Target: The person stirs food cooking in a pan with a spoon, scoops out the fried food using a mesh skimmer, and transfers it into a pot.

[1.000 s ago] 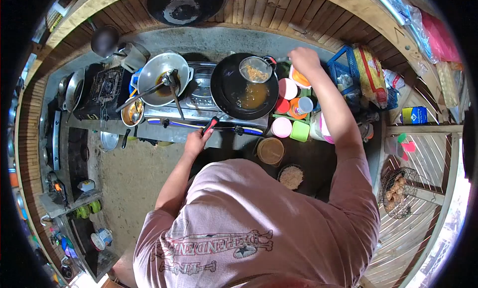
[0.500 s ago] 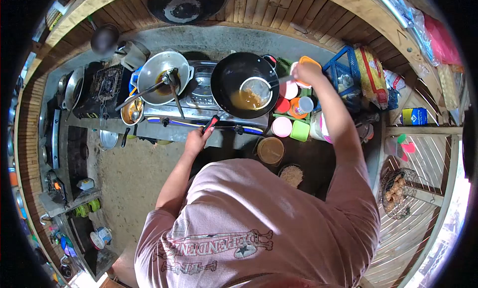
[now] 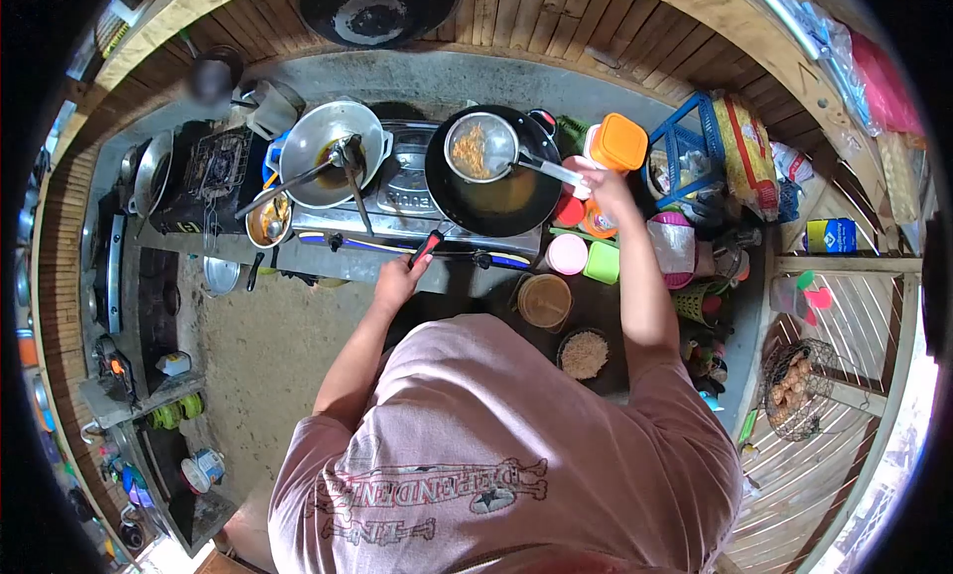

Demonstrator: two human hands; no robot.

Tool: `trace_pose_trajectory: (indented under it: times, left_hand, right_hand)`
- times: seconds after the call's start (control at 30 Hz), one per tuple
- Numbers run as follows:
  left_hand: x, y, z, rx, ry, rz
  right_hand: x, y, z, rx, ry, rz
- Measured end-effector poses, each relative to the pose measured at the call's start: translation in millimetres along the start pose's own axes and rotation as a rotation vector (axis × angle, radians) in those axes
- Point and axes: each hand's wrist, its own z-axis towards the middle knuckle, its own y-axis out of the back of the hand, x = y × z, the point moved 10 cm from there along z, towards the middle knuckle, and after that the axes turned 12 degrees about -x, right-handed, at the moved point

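Note:
My left hand (image 3: 398,278) is wrapped round the red-and-black handle of the black wok (image 3: 474,215), which sits on the right burner. In my right hand (image 3: 608,192) is the handle of a strainer ladle (image 3: 482,147). Its round basket holds golden-brown bits and is over the upper left part of the wok. Brown oil (image 3: 518,190) lies in the wok, to the lower right of the basket. A silver pot (image 3: 328,157) with utensils across it stands on the burner at the left.
Containers, one with an orange lid (image 3: 621,141), crowd the stove's right side near a blue basket (image 3: 678,155). A small pan (image 3: 268,223) is left of the stove (image 3: 405,182). Below sit a round brown lid (image 3: 544,300) and a bowl of pale grains (image 3: 584,355).
The strainer has moved up and left, out of the oil, with the brown bits in it. My right hand has moved down and left. My left hand still holds the wok handle.

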Motion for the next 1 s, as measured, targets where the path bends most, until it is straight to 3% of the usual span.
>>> trace_pose_trajectory:
  times: [0.03,0.07,0.17,0.23,0.4,0.47,0.67,0.8,0.87,0.93,1.0]
  left_hand:
    - [-2,2,-1,-0.002,-0.007,0.002]
    - [-6,4,-1,-0.002,-0.009,0.003]
    - [-8,7,-4,0.047,0.083,-0.060]
    - [-13,11,1,-0.001,-0.030,0.035]
    - [-2,4,10,-0.043,-0.079,0.064]
    - [-3,5,10,-0.056,-0.100,0.068]
    - [-12,11,6,-0.083,-0.112,0.036]
    - [-12,7,3,-0.037,-0.048,0.031]
    - [-11,5,0,-0.018,-0.024,0.010]
    - [-10,2,-1,-0.041,-0.047,0.010]
    - [-5,-3,-4,-0.052,-0.040,-0.007]
  right_hand:
    - [39,3,5,0.012,0.309,-0.090]
    - [38,27,13,-0.130,0.243,-0.437]
    - [87,50,26,-0.207,0.374,-0.604]
    - [118,48,36,-0.156,0.536,-0.868]
    - [178,44,41,-0.194,0.695,-1.089]
    - [199,26,36,-0.157,0.892,-1.214]
    - [208,7,23,-0.055,1.075,-1.394]
    - [172,16,18,0.025,0.889,-1.357]
    - [117,23,30,0.123,0.606,-1.167]
    - [21,12,59,0.352,0.375,-1.038]
    - [-57,3,66,0.305,0.150,-0.522]
